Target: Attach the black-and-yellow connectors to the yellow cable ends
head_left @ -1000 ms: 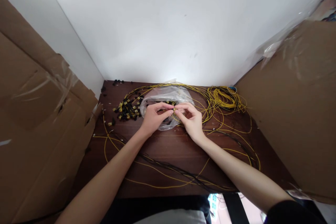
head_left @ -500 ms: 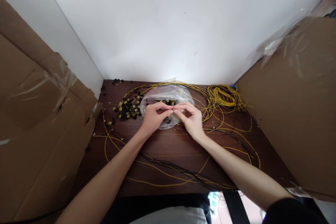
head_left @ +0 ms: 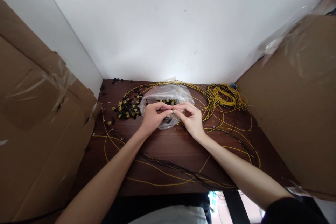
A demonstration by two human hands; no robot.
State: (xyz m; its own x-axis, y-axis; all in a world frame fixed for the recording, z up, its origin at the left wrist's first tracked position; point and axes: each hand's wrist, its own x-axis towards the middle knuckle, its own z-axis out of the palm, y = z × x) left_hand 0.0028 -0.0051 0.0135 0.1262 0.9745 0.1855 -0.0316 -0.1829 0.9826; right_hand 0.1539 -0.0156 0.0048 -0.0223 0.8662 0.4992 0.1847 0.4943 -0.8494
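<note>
My left hand (head_left: 154, 117) and my right hand (head_left: 191, 117) meet fingertip to fingertip above a clear plastic bag (head_left: 168, 94). Both are closed in a pinch on something tiny between them, largely covered by the fingers. A yellow wire seems to run by the right fingertips, but its end is hidden. Inside the bag lie small black and yellow connectors (head_left: 172, 102). Left of the bag is a heap of black and yellow connectors (head_left: 128, 108) with yellow wires leading from it.
A coil of yellow wire (head_left: 227, 96) lies at the back right of the brown table (head_left: 168, 143). Black wires (head_left: 168, 164) and loose yellow wires cross the front. Cardboard sheets (head_left: 39, 112) flank both sides, and a white wall (head_left: 157, 24) rises behind.
Almost nothing differs. Both hands keep the same pinch in the same place, and the view has tilted very slightly.
</note>
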